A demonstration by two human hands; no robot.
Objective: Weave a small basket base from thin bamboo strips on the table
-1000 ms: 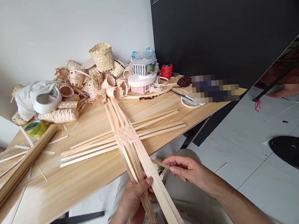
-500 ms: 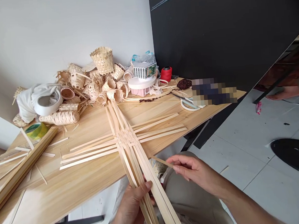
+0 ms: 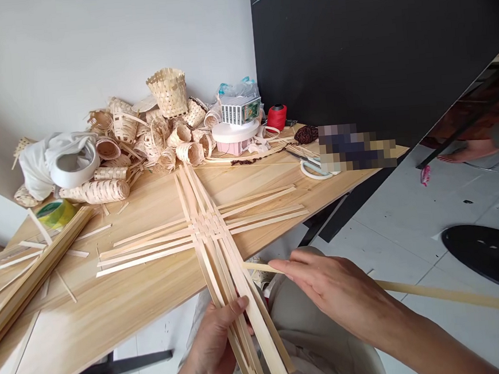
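A cross of pale wood strips [image 3: 208,226], woven together at its middle, lies over the front edge of the table. My left hand [image 3: 220,333] is closed around part of the bundle of long strips that hangs off the edge towards me. My right hand [image 3: 321,282] pinches a single loose wood strip [image 3: 262,267]. The strip's tip reaches the long strips just below the woven middle; whether it passes between them I cannot tell. Its long tail shows beyond my right wrist, out over the floor.
Small woven baskets [image 3: 166,92] are heaped by the wall. A white headset [image 3: 75,163], yellow-green tape [image 3: 55,214] and a strip bundle [image 3: 36,278] lie to the left. Scissors [image 3: 316,169] and red thread [image 3: 277,118] are at the right. A person's foot [image 3: 467,151] shows far right.
My right hand has turned palm down, and the loose strip's tip has moved left to the long strips. The strip's tail now shows at the right. My left hand keeps its hold.
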